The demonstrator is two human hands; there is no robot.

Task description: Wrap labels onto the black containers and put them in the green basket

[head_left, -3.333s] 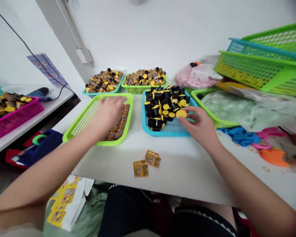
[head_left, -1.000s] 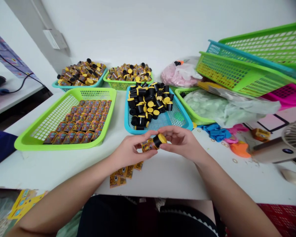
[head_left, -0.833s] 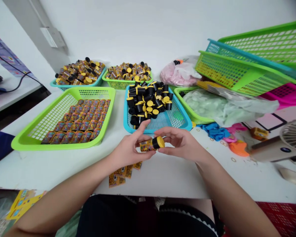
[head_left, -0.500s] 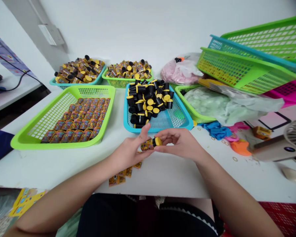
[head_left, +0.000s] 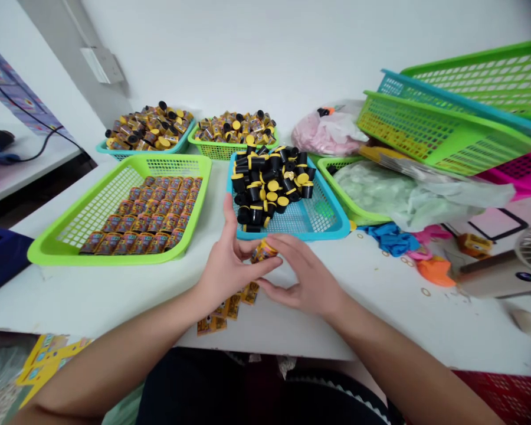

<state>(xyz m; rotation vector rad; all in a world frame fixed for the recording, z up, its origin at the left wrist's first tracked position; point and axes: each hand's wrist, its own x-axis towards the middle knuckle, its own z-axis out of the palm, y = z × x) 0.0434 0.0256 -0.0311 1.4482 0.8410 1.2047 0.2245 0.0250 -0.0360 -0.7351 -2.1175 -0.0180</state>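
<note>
Yellow-labelled bottle [head_left: 264, 251], tilted, between the spread left hand [head_left: 226, 268] and half-curled right hand [head_left: 297, 282]; grip on it unclear.

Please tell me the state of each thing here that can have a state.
Left hand: open, thumb raised.
Right hand: open, fingers curved.
Jar: labelled, tilted between the hands.
Green basket: labelled jars lying in rows.
Blue basket: black jars heaped, unlabelled.
</note>
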